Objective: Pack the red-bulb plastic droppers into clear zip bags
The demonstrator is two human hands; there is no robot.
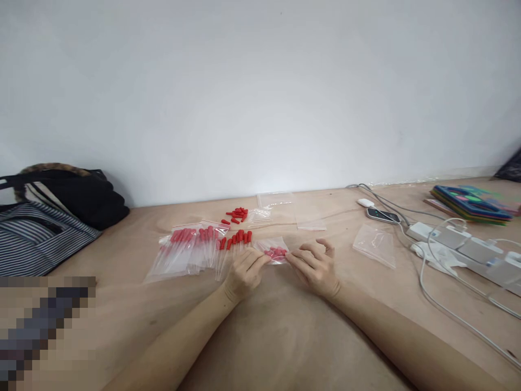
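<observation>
A small clear plastic bag point(277, 253) with several red pieces inside lies between my hands. My left hand point(246, 269) pinches its left corner, and my right hand point(315, 266) pinches the right corner, its other fingers partly raised. Just left of the bag, several thin clear tubes with red caps point(240, 238) lie side by side, partly behind my left hand. Farther left are filled clear bags point(183, 252) of red-capped tubes. Loose red caps point(238, 213) are heaped behind, beside thin clear tubes point(260, 215).
Flat clear bags lie at the back point(309, 212) and at the right point(374, 245). A power strip point(468, 247) with cables, a dark device point(382, 215) and colourful boards point(470, 203) are on the right. Bags point(49, 228) sit at the far left, before the wall.
</observation>
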